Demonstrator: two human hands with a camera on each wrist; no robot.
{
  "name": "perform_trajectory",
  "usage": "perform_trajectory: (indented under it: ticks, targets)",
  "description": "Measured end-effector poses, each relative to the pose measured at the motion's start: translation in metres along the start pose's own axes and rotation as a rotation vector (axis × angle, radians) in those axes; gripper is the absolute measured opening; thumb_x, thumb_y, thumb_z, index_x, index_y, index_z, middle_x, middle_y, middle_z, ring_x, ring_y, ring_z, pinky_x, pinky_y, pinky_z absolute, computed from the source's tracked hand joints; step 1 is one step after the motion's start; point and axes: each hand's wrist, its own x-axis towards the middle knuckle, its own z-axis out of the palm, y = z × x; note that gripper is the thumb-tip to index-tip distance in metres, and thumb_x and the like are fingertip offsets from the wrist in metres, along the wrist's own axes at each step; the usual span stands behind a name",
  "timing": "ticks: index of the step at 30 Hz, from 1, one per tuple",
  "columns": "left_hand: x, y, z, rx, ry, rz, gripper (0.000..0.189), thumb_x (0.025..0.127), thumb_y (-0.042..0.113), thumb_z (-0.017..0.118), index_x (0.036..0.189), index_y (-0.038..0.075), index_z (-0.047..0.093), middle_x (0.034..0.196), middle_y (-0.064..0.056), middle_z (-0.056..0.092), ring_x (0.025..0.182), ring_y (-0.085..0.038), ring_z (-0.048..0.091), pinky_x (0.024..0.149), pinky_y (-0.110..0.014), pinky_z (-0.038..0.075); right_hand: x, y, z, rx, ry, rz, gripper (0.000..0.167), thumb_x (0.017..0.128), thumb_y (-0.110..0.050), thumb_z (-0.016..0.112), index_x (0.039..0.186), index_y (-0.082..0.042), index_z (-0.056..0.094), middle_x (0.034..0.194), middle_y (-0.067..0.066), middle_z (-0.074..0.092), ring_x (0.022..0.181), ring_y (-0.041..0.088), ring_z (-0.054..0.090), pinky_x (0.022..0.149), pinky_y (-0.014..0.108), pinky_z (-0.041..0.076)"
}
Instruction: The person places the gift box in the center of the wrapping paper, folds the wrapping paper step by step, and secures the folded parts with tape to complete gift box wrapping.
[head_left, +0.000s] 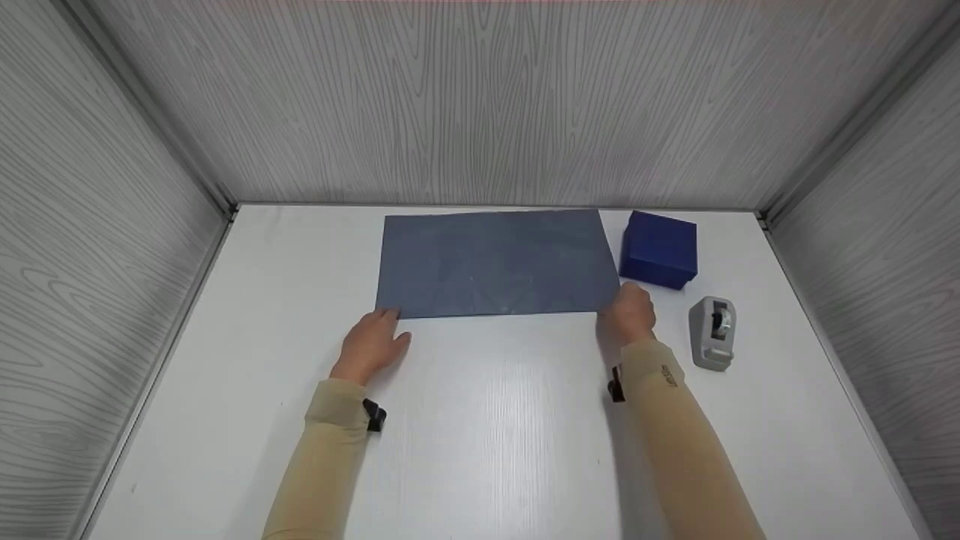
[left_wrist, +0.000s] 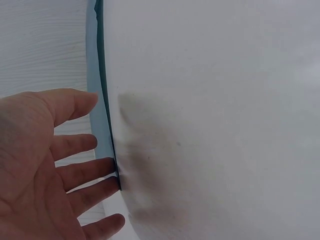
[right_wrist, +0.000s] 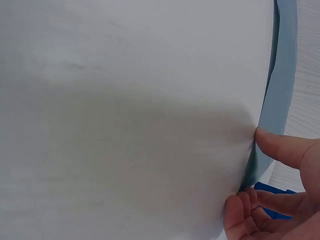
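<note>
A large dark blue-grey sheet (head_left: 495, 262) lies flat at the back of the white table, its long side towards me. My left hand (head_left: 369, 346) is at its near left corner, fingertips right on the edge. In the left wrist view, those fingers (left_wrist: 85, 175) are spread and nearly straight. My right hand (head_left: 630, 313) holds the near right corner. The right wrist view has its thumb (right_wrist: 282, 147) against the sheet's near edge and the other fingers curled at the corner, with a narrow dark gap under the edge.
Just right of the sheet stands a dark blue box (head_left: 660, 247), close beyond my right hand. Nearer me on the right sits a grey tape dispenser (head_left: 711, 334). Wood-grain panels (head_left: 480, 105) wall in the table (head_left: 487, 420) at the back and both sides.
</note>
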Motion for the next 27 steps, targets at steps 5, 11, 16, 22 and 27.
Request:
perform_trajectory:
  ticks: [5, 11, 16, 22, 27]
  targets:
    - [0.000, 0.000, 0.000, 0.003, 0.000, 0.001, 0.062, 0.098, 0.028, 0.059, 0.144, -0.009, 0.040, 0.147, -0.027, 0.040, 0.135, -0.042, 0.039, 0.109, -0.051, 0.031, 0.001, -0.001, 0.002, 0.021, -0.012, 0.005, 0.024, 0.089, -0.004, 0.050, 0.108, 0.009, 0.056, 0.106, 0.026, 0.062, 0.097, 0.040, 0.062, 0.082, 0.052, 0.050]
    - [0.002, -0.001, -0.001, 0.019, 0.013, 0.005, 0.059, 0.098, 0.027, 0.058, 0.143, -0.009, 0.042, 0.144, -0.027, 0.045, 0.131, -0.043, 0.043, 0.106, -0.054, 0.035, 0.003, 0.001, 0.004, 0.045, -0.007, -0.026, 0.029, 0.087, 0.000, 0.046, 0.111, 0.012, 0.057, 0.108, 0.028, 0.059, 0.102, 0.041, 0.059, 0.086, 0.052, 0.048]
    - [0.006, -0.005, -0.002, -0.048, 0.028, -0.013, 0.057, 0.098, 0.025, 0.058, 0.141, -0.010, 0.044, 0.141, -0.029, 0.046, 0.130, -0.044, 0.043, 0.106, -0.055, 0.035, 0.004, 0.002, 0.004, 0.052, 0.022, -0.046, 0.039, 0.084, 0.000, 0.051, 0.121, 0.014, 0.054, 0.116, 0.031, 0.054, 0.111, 0.045, 0.053, 0.093, 0.055, 0.044]
    - [0.014, -0.012, -0.005, -0.128, 0.048, -0.041, 0.058, 0.097, 0.021, 0.059, 0.140, -0.014, 0.041, 0.138, -0.033, 0.043, 0.130, -0.045, 0.040, 0.107, -0.053, 0.033, 0.005, 0.004, 0.005, 0.086, 0.018, -0.025, 0.047, 0.086, 0.002, 0.052, 0.131, 0.010, 0.043, 0.124, 0.029, 0.051, 0.118, 0.043, 0.050, 0.099, 0.052, 0.041]
    - [0.019, -0.016, -0.007, -0.172, 0.109, -0.140, 0.060, 0.095, 0.022, 0.061, 0.138, -0.015, 0.042, 0.130, -0.034, 0.045, 0.123, -0.046, 0.045, 0.102, -0.054, 0.038, 0.005, 0.005, 0.005, 0.098, 0.019, -0.019, 0.047, 0.086, 0.003, 0.052, 0.131, 0.008, 0.041, 0.125, 0.028, 0.051, 0.119, 0.042, 0.050, 0.099, 0.052, 0.041]
